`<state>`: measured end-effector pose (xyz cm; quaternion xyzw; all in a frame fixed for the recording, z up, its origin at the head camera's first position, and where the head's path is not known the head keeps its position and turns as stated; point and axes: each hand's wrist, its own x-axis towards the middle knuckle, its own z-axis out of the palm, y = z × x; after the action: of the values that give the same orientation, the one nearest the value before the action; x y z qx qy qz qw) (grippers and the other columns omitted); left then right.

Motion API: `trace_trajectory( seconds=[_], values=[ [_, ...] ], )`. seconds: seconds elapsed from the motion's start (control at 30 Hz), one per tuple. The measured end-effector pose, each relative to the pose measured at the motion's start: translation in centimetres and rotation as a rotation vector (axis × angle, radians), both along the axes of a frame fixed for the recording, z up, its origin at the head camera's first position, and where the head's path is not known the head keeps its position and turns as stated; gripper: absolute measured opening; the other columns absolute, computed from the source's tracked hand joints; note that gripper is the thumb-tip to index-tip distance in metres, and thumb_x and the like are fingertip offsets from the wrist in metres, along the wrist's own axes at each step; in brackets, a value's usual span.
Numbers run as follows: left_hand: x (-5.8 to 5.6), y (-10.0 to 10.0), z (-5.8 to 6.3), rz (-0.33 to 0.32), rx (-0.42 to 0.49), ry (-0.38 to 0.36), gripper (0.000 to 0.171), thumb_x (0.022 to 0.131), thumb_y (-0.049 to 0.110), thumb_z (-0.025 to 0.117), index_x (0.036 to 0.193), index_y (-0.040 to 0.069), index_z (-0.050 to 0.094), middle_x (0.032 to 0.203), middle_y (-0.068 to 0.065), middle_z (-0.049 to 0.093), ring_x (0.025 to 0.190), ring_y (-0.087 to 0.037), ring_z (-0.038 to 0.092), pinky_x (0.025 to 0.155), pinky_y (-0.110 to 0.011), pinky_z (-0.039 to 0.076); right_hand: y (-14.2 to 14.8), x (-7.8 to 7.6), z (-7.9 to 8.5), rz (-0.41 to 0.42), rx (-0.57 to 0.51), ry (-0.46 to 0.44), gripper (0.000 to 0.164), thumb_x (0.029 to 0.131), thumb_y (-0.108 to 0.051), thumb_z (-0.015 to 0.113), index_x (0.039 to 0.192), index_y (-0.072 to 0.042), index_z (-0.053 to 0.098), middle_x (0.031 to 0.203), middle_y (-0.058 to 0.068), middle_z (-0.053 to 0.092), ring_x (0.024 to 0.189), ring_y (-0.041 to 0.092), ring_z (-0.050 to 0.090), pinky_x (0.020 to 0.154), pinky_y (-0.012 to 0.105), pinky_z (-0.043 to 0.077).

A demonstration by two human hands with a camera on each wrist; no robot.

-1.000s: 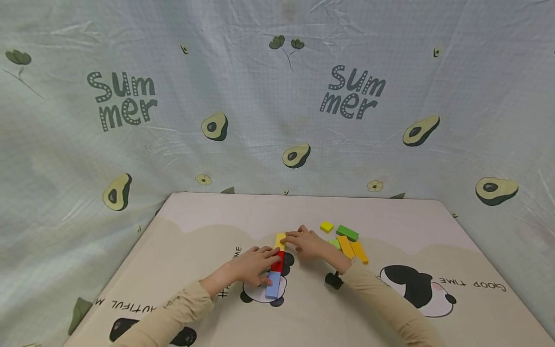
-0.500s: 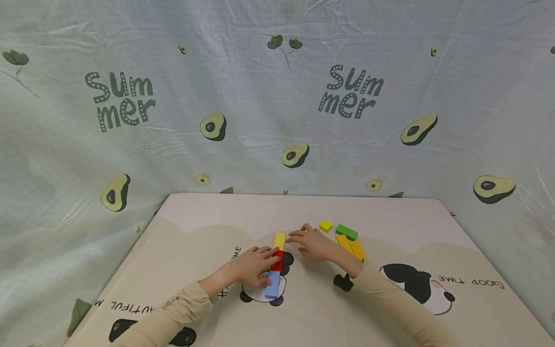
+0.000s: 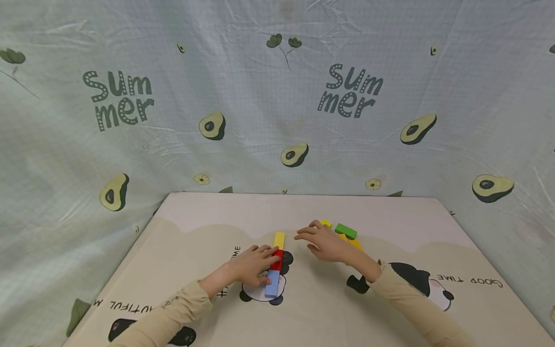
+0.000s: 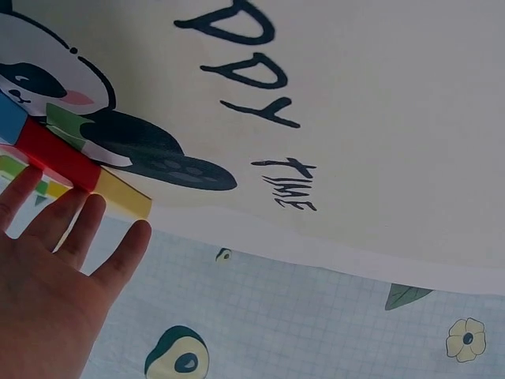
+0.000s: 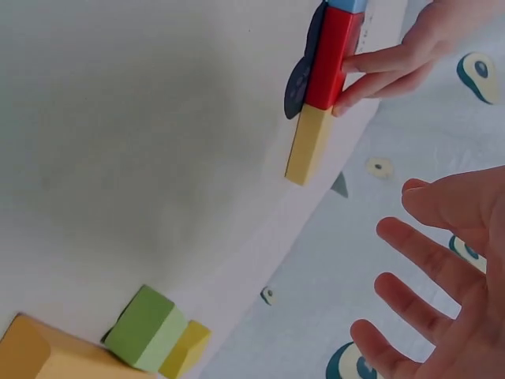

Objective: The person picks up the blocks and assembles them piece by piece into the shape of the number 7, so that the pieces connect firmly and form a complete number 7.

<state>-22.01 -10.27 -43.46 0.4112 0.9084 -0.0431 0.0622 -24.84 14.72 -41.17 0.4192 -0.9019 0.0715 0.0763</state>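
Note:
A blue block (image 3: 272,284), a red block (image 3: 276,263) and a pale yellow block (image 3: 279,240) lie end to end in a straight row on the table. My left hand (image 3: 251,266) rests against the row, its fairly straight fingers on the red block and its thumb at the blue one. In the right wrist view, fingertips of the left hand (image 5: 402,59) touch the side of the red block. Right of the row, my right hand (image 3: 325,242) hovers with spread, slightly bent fingers and holds nothing. It partly covers the loose blocks behind it.
Beyond the right hand lie a green block (image 3: 346,231), orange blocks (image 3: 355,244) and a small yellow block (image 3: 326,223). The table (image 3: 208,212) has printed pandas and lettering. A patterned cloth (image 3: 251,159) hangs behind its far edge.
My right hand has left the pale yellow block and moved right toward the loose blocks, covering more of them. The left hand and the row stay in place.

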Motion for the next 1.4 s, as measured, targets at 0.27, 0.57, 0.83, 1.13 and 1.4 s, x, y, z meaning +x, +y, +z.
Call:
trace_trajectory(
  seconds=[0.27, 0.57, 0.83, 1.13, 1.4],
  values=[
    [0.1, -0.2, -0.1, -0.005, 0.019, 0.002, 0.059, 0.082, 0.044, 0.055, 0.131, 0.015, 0.041, 0.143, -0.009, 0.034, 0.129, -0.024, 0.034, 0.102, -0.042, 0.033, 1.7, 0.8, 0.6, -0.002, -0.047, 0.013, 0.037, 0.083, -0.009, 0.059, 0.118, -0.018, 0.055, 0.119, 0.001, 0.058, 0.102, 0.02, 0.046, 0.081, 0.041, 0.044],
    [0.1, -0.4, -0.2, -0.016, 0.03, 0.016, 0.059, 0.083, 0.045, 0.054, 0.132, 0.015, 0.04, 0.144, -0.009, 0.033, 0.129, -0.024, 0.034, 0.102, -0.042, 0.032, 4.3, 0.8, 0.8, -0.043, -0.093, 0.073, 0.033, 0.083, -0.009, 0.06, 0.115, -0.015, 0.057, 0.112, -0.001, 0.06, 0.101, 0.017, 0.047, 0.076, 0.034, 0.041],
    [0.0, -0.3, -0.1, -0.025, 0.02, 0.029, 0.059, 0.083, 0.045, 0.054, 0.131, 0.014, 0.041, 0.143, -0.009, 0.034, 0.128, -0.024, 0.034, 0.102, -0.042, 0.032, 6.4, 0.6, -0.5, -0.067, -0.157, 0.119, 0.031, 0.079, -0.006, 0.063, 0.11, -0.011, 0.06, 0.105, 0.003, 0.062, 0.093, 0.019, 0.051, 0.075, 0.036, 0.045],
    [0.1, -0.1, -0.2, -0.03, 0.019, 0.033, 0.058, 0.083, 0.045, 0.053, 0.131, 0.015, 0.041, 0.142, -0.009, 0.035, 0.127, -0.024, 0.035, 0.101, -0.04, 0.033, 8.4, 0.6, -2.4, -0.117, -0.196, 0.145, 0.031, 0.076, -0.005, 0.066, 0.106, -0.007, 0.062, 0.102, 0.005, 0.064, 0.09, 0.02, 0.052, 0.073, 0.038, 0.046],
    [0.0, -0.2, -0.2, -0.035, 0.013, 0.044, 0.058, 0.083, 0.046, 0.053, 0.131, 0.015, 0.041, 0.142, -0.009, 0.035, 0.127, -0.024, 0.036, 0.101, -0.04, 0.033, 10.1, 0.4, -2.6, -0.192, -0.2, 0.118, 0.031, 0.077, -0.004, 0.064, 0.108, -0.006, 0.061, 0.108, 0.01, 0.061, 0.094, 0.024, 0.051, 0.074, 0.043, 0.046]
  ],
)
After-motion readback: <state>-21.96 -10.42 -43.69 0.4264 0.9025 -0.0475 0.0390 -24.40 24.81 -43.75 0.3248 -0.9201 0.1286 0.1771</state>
